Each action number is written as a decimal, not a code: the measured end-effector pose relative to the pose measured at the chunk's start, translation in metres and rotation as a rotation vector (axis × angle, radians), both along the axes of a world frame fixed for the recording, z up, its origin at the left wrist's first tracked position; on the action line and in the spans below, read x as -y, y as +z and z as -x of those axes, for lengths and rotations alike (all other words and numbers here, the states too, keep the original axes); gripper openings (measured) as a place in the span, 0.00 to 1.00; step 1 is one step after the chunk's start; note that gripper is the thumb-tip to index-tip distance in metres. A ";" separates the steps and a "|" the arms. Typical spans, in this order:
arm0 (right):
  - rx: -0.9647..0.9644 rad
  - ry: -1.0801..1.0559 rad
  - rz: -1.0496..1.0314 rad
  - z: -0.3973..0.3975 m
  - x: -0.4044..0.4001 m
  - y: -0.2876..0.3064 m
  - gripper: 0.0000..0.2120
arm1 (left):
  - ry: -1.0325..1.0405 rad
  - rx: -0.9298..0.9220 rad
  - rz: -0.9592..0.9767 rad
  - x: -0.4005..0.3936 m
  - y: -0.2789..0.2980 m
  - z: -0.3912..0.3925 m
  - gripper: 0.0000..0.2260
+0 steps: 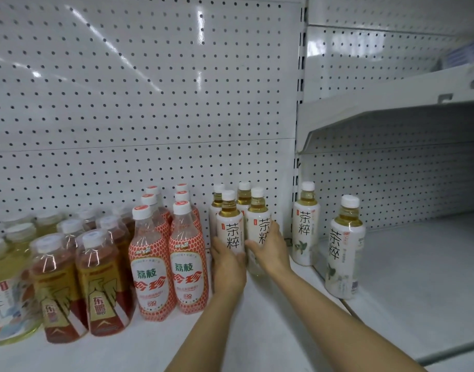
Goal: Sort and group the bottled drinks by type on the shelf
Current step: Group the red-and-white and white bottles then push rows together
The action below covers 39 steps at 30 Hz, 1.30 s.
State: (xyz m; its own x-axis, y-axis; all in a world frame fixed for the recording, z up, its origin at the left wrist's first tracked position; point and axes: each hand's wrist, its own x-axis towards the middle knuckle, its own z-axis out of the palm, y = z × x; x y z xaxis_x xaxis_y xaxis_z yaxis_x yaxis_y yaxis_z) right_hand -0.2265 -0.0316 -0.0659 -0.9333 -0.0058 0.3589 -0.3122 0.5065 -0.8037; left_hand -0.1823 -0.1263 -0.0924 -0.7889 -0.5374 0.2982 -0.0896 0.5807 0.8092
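Several white-label tea bottles stand in two short rows at the shelf's middle. My left hand (pixel 228 267) grips the front left tea bottle (pixel 230 224) near its base. My right hand (pixel 268 248) wraps the front right tea bottle (pixel 258 218). Two more tea bottles stand apart to the right: one (pixel 305 226) by the upright, one (pixel 344 248) nearer me on the adjoining shelf. Left of my hands stand red lychee drink bottles (pixel 187 261) in two rows, then red-gold energy drink bottles (pixel 101 283), then yellow tea bottles (pixel 8 288) at the far left.
White pegboard (pixel 150 103) backs the white shelf (pixel 257 331). A slotted upright (pixel 297 130) divides the two bays. A higher shelf (pixel 391 103) overhangs the right bay. The right bay's shelf floor (pixel 418 277) lies bare beyond the two loose tea bottles.
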 end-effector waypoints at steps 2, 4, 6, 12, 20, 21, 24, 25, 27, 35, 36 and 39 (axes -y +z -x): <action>-0.046 -0.015 -0.056 -0.010 -0.008 -0.004 0.28 | -0.020 0.001 -0.015 -0.003 -0.003 -0.005 0.39; -0.122 -0.041 -0.148 -0.023 -0.021 -0.009 0.27 | -0.021 -0.020 0.004 -0.010 -0.006 -0.012 0.44; -0.213 -0.064 -0.237 -0.041 -0.040 -0.012 0.29 | 0.004 -0.053 0.056 -0.022 -0.005 -0.023 0.46; -0.473 -0.168 -0.353 -0.088 -0.107 -0.025 0.20 | -0.009 -0.254 0.193 -0.079 0.012 -0.047 0.34; -0.520 -0.310 -0.393 -0.092 -0.178 -0.040 0.07 | -0.447 -0.174 -0.012 -0.151 0.011 -0.026 0.32; -0.505 -0.314 -0.400 -0.090 -0.185 -0.040 0.08 | -0.471 -0.129 -0.054 -0.159 0.013 -0.020 0.34; -0.458 -0.317 -0.403 -0.083 -0.199 -0.039 0.08 | -0.503 -0.040 -0.133 -0.173 0.014 -0.002 0.33; -0.453 -0.315 -0.401 -0.081 -0.202 -0.039 0.08 | -0.518 -0.025 -0.146 -0.174 0.014 0.002 0.31; -0.454 -0.304 -0.384 -0.076 -0.206 -0.038 0.07 | -0.532 -0.014 -0.158 -0.175 0.013 0.003 0.29; -0.261 -0.191 -0.112 -0.023 -0.179 -0.032 0.15 | -0.285 -0.067 0.007 -0.129 0.011 -0.041 0.29; -0.209 -0.154 -0.071 -0.014 -0.171 -0.029 0.19 | -0.235 -0.073 0.020 -0.119 0.010 -0.049 0.29; -0.052 -0.069 0.059 0.010 -0.151 -0.020 0.34 | -0.077 -0.055 0.062 -0.089 0.010 -0.070 0.29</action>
